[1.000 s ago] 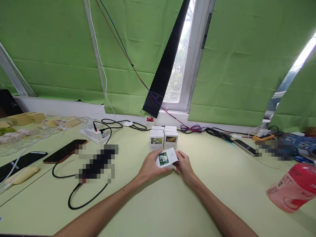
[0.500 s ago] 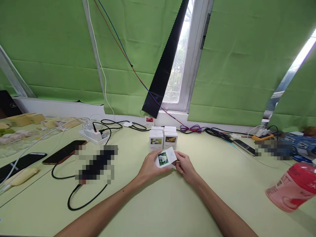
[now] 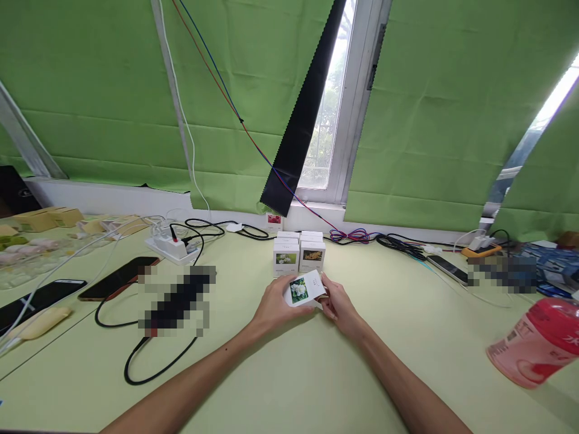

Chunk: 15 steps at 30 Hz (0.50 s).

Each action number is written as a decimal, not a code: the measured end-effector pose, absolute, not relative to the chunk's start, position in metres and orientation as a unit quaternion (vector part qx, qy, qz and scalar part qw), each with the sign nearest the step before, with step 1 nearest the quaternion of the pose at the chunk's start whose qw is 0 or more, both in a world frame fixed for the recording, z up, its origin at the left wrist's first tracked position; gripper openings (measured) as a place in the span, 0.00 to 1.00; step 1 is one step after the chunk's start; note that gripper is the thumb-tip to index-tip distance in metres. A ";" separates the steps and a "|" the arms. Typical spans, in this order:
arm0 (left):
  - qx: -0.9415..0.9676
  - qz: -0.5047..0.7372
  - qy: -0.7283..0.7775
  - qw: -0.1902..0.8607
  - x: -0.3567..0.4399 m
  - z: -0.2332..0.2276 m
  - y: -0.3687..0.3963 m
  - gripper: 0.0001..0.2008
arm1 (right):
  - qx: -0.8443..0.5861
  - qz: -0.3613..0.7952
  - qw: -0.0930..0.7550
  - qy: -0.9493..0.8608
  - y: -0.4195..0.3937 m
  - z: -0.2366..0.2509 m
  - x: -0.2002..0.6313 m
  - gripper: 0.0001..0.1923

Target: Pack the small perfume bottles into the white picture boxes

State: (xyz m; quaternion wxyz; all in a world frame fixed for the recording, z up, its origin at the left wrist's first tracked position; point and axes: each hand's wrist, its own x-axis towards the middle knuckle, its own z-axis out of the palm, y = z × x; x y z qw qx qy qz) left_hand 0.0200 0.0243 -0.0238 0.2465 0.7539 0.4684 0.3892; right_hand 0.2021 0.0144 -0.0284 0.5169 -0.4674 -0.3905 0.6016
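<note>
A small white box with a picture of white flowers and green leaves lies tilted between my hands, just above the table's middle. My left hand wraps round its left end, thumb along the near edge. At the box's right end, the fingers of my right hand pinch the edge, where an end flap seems to stand out. Just behind stand two short rows of similar white boxes. The front left box carries a white-flower picture, the front right box an orange-flower one.
A white power strip with tangled cables lies at the back left, near dark phones. At right stands a pink jar with a red lid. Another phone lies behind it. Black cables run along the wall.
My right fingers have shifted slightly at the box's right end, and a dark gap shows there a little more. My left hand and the other boxes stay in place.
</note>
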 end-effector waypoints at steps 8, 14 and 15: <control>0.751 0.389 0.467 0.259 0.021 -0.022 0.023 0.36 | -0.476 0.602 0.500 -0.401 0.012 -0.025 0.202 0.28; 0.751 0.391 0.464 0.260 0.019 -0.025 0.024 0.38 | -0.480 0.599 0.491 -0.411 0.014 -0.027 0.203 0.30; 0.752 0.392 0.463 0.259 0.019 -0.025 0.025 0.38 | -0.480 0.598 0.493 -0.411 0.014 -0.027 0.203 0.30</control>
